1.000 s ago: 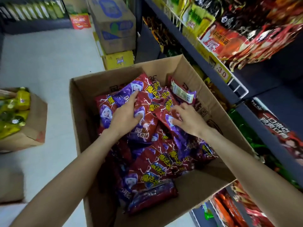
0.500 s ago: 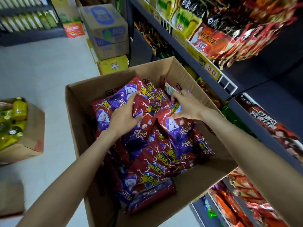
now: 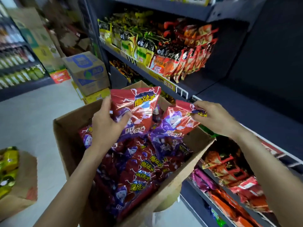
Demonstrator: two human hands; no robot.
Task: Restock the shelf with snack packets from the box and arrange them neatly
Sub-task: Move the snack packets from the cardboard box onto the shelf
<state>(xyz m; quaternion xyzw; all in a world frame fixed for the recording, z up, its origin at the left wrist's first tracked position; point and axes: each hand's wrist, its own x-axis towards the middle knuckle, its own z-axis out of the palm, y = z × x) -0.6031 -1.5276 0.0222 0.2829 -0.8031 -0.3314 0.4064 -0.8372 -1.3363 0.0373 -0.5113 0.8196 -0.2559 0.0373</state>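
Both hands have come up out of the box [image 3: 68, 128], each now lifting a packet clear of the pile, so restocking is starting. Left hand [image 3: 105, 128] fingers grip a red-purple packet [image 3: 139, 108]; right hand [image 3: 211, 118] fingers pinch a second packet [image 3: 177, 122] by its top corner. Box still well filled with the same packets. Bare shelf [image 3: 255, 112] just right, likely target.

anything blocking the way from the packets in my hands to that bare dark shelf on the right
Nothing visible does. The left hand and right hand each hold a red and purple packet above the box. The bare shelf lies just beyond the right hand, with only its low white wire rail at the front edge.
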